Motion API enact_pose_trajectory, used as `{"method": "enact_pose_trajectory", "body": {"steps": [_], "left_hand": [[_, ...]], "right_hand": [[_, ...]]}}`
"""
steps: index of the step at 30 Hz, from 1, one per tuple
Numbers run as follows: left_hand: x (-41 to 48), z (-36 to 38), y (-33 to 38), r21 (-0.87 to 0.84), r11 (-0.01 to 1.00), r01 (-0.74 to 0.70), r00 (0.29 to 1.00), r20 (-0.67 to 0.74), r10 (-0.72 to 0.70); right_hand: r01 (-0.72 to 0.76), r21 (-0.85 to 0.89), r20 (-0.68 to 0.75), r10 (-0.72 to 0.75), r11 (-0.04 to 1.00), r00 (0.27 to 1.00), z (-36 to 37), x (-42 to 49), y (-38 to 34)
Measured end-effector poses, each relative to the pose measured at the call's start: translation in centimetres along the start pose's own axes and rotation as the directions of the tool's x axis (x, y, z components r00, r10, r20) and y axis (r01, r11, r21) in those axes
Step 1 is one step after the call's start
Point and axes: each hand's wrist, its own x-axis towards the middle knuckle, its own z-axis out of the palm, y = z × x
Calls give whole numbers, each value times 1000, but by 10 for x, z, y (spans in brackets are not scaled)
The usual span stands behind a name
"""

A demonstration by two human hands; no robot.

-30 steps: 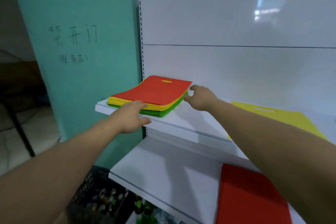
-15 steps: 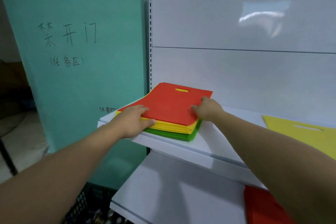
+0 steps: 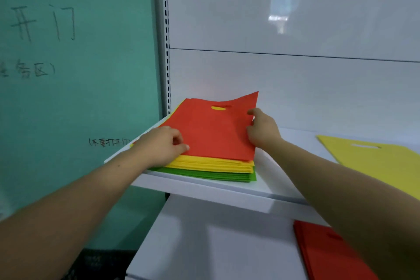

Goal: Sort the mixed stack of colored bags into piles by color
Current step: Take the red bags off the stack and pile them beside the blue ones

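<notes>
A mixed stack of bags [image 3: 213, 169] lies at the left end of the upper white shelf [image 3: 204, 185], with yellow bags over green ones. On top is a red bag [image 3: 216, 129] with a slot handle. My right hand [image 3: 261, 128] pinches its right edge, and the far right corner curls upward. My left hand [image 3: 161, 146] grips the red bag's near left corner with curled fingers. To the right on the same shelf lies a yellow bag [image 3: 375, 161]. A red pile [image 3: 327, 252] sits on the lower shelf, partly hidden by my right forearm.
A teal wall [image 3: 79, 75] with handwritten characters stands left of the shelving. The white back panel [image 3: 295, 18] rises behind the stack. The lower shelf [image 3: 216, 245] juts out below. A dark crate [image 3: 100, 263] sits at the floor, bottom left.
The view has moved closer to the stack. My right hand slid further along the red bag's right edge and lifted it, so the far corner now curls up. My left hand has closed on the near left corner.
</notes>
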Motion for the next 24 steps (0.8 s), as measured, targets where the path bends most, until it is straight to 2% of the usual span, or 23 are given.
{"method": "enact_pose_trajectory", "body": {"steps": [4, 8, 11, 14, 16, 18, 20, 24], "left_hand": [[8, 0, 2, -109, 993, 52, 998, 42, -48], [14, -6, 10, -337, 931, 138, 990, 51, -129], [17, -9, 26, -561, 815, 146, 987, 24, -160], [15, -13, 48, -743, 661, 111, 987, 2, -163], [8, -16, 71, -817, 571, 77, 991, 2, -132], [-1, -15, 98, -849, 528, 27, 996, -25, -91], [-9, -12, 126, -836, 547, -45, 994, -95, -62], [-29, 6, 175, -697, 705, -134, 976, -215, -27]], "right_hand": [[147, 144, -179, -121, 979, 976, -18, -10, -6], [167, 397, -306, -42, 903, 951, -48, -20, -5], [183, 565, -350, 33, 804, 936, -76, -28, 2], [205, 658, -383, 88, 725, 920, -106, -39, 15], [225, 667, -404, 91, 711, 910, -125, -47, 28], [244, 647, -420, 71, 723, 905, -143, -57, 44], [234, 612, -411, 51, 755, 910, -160, -66, 62], [75, 560, -260, 89, 825, 961, -186, -80, 104]]}}
